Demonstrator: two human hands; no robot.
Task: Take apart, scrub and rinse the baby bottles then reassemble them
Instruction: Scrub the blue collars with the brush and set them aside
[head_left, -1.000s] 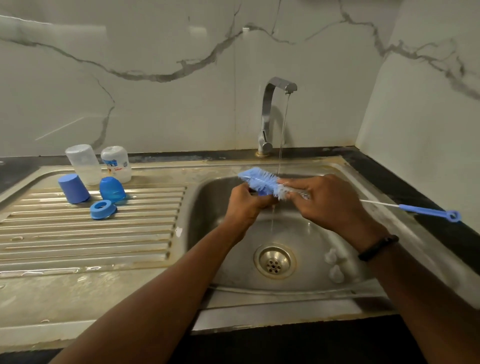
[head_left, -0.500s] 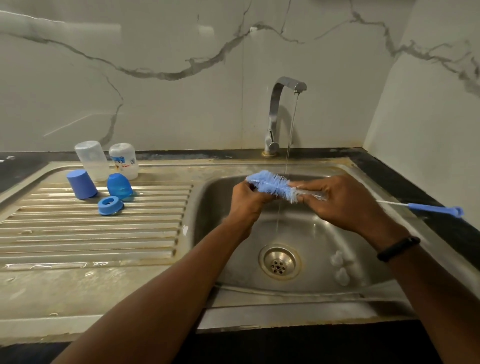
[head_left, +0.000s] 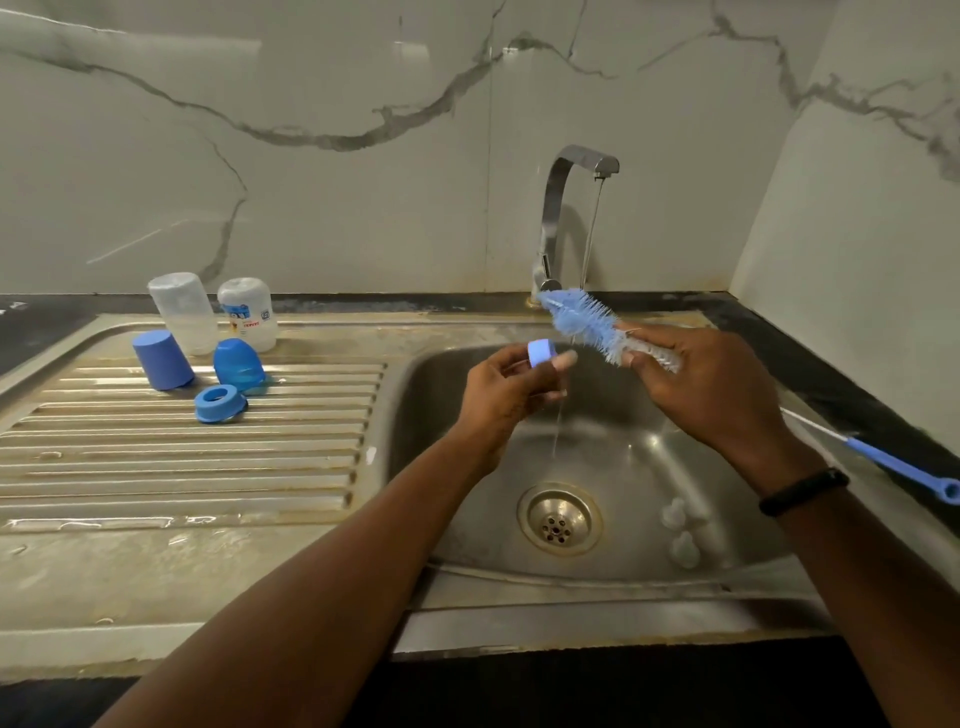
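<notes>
One small blue ring (head_left: 540, 352) (pinched) faces the bristly brush (head_left: 589, 325).

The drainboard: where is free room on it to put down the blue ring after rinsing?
The drainboard is bare along its ridged front half, between the loose blue ring and the front edge, and rightward to the sink rim. The back-left corner is crowded: two upturned bottles and two blue caps stand close together.

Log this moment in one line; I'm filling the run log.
left hand: pinches blue ring | right hand: holds bottle brush | tap: running
</notes>
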